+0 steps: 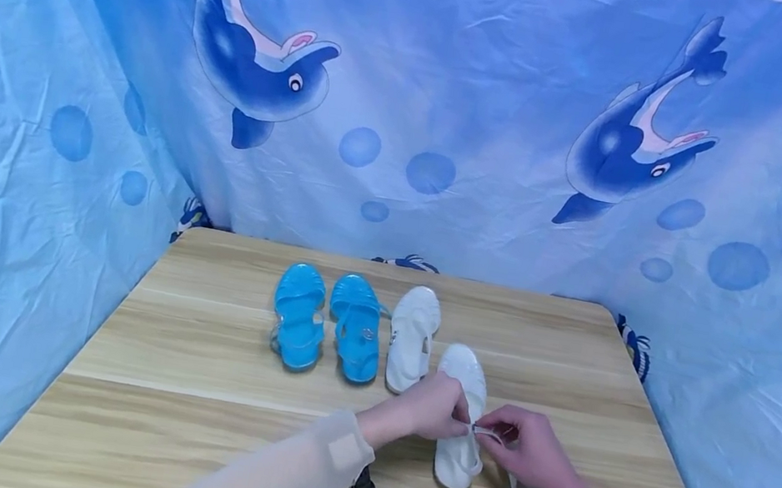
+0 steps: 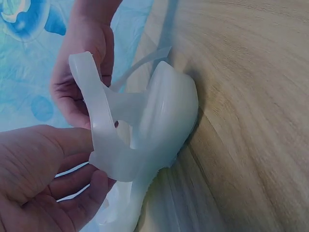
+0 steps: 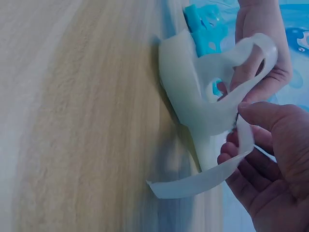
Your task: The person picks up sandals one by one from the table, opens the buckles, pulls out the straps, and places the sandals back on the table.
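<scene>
A white jelly sandal [image 1: 464,366] lies on the wooden table, toe toward the far edge, with both hands at its straps. My left hand [image 1: 429,408] pinches the sandal's upper at its left side; in the left wrist view, thumb and fingers hold the edge of the pale strap [image 2: 100,116]. From the right, my right hand [image 1: 533,451] pinches the ankle strap near a small dark fastening. The strap's loose end [image 3: 198,182] curls down below the right fingers in the right wrist view. The fingers partly cover the fastening, so whether it is fastened is unclear.
A second white sandal [image 1: 415,328] lies just left of the held one. Two blue sandals [image 1: 300,316] stand in a row farther left on the wooden table [image 1: 193,349]. Blue dolphin-printed cloth [image 1: 458,102] hangs behind the table and along its sides.
</scene>
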Demonstrator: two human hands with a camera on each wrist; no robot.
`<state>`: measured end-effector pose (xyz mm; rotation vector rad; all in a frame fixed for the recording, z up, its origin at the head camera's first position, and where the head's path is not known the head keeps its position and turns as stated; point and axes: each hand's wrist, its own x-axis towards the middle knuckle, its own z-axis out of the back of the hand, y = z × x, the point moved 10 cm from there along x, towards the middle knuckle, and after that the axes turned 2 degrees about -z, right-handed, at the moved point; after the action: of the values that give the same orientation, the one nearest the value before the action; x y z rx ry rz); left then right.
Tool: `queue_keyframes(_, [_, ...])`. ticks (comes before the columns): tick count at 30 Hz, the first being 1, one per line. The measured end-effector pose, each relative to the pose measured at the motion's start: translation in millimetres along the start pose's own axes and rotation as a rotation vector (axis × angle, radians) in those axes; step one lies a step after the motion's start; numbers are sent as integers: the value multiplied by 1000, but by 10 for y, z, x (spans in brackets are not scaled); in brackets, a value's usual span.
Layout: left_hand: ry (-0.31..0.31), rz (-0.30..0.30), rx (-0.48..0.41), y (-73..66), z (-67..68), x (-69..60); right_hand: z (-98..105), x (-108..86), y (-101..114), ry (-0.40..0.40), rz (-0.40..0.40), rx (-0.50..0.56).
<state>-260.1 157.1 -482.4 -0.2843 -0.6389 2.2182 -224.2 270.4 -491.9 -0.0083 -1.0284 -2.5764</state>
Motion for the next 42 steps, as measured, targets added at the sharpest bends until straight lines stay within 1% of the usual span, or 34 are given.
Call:
queue_keyframes(3, [-18, -16, 3, 5, 2, 11, -11, 10, -18, -24, -22, 14])
queue_keyframes(8, [-48, -19, -42, 44, 15, 26, -47, 57, -37, -8, -40, 83])
queue_keyframes(13, [-50, -29, -84, 84, 1, 32, -51, 73, -101, -14, -60, 135])
queue_keyframes(19, [-51, -37, -150, 108, 10, 6, -63, 30, -157, -11, -78, 240])
queue_keyframes(24, [-50, -12, -202, 142, 33, -19, -68, 9, -141, -1, -72, 288])
queue_keyframes(27, [-46, -13, -197, 130, 46, -14, -59, 6, -130, -8, -69, 288])
queue_keyframes(30, [-40, -54, -117, 63, 46, 24, -50, 8, -122, -24, -62, 286])
queue_keyframes(32, [-38, -64, -76, 32, 40, 51, -49, 5, -125, -31, -62, 285])
queue_keyframes(34, [-35, -61, -65, 28, 28, 64, -55, 0, -135, -30, -64, 292])
queue_keyframes(35, [-35, -57, -76, 34, 23, 67, -59, -4, -143, -29, -65, 295])
queue_keyframes(38, [-29, -32, -138, 90, 15, 57, -65, -17, -165, -30, -69, 308])
queue_keyframes(42, [-25, 1, -194, 168, 17, 25, -75, -32, -187, -31, -76, 322])
